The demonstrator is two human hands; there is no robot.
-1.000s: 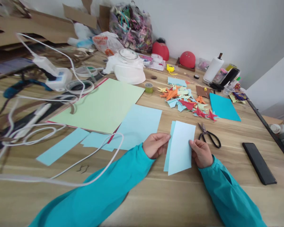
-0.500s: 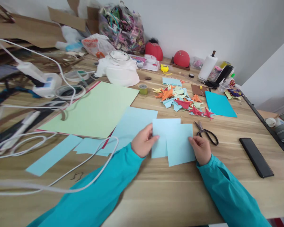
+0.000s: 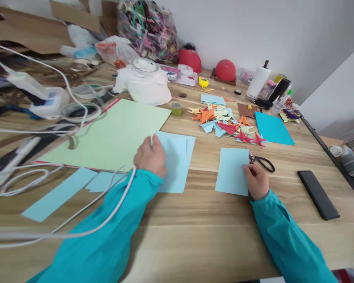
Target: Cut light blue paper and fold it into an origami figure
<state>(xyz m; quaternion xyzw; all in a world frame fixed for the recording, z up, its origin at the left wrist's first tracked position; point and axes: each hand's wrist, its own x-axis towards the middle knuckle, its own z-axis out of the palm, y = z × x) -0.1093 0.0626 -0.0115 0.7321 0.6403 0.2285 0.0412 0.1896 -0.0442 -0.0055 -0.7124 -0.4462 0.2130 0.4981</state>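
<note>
My right hand (image 3: 256, 181) pinches the right edge of a light blue square of paper (image 3: 231, 171), held just over the wooden table. Beside that hand lies a pair of black-handled scissors (image 3: 264, 162), its blades partly covered by the square. To the left, my left hand (image 3: 150, 157) rests over light blue paper (image 3: 177, 165), back of the hand up and fingers slightly apart. A large pale green sheet (image 3: 115, 133) lies just left of it. A blue paper strip (image 3: 59, 194) and smaller blue pieces (image 3: 104, 182) lie nearer me.
A pile of folded paper shapes (image 3: 221, 122) sits at the back, near a turquoise sheet (image 3: 273, 127). A black phone (image 3: 318, 194) lies at the right. A white cable (image 3: 118, 212) crosses my left sleeve. Tape rolls (image 3: 81, 113) and a white cap (image 3: 149, 91) stand behind.
My hands have moved apart. The left hand moved left over the blue paper and seems to have let go of its square there; the right still holds the other square.
</note>
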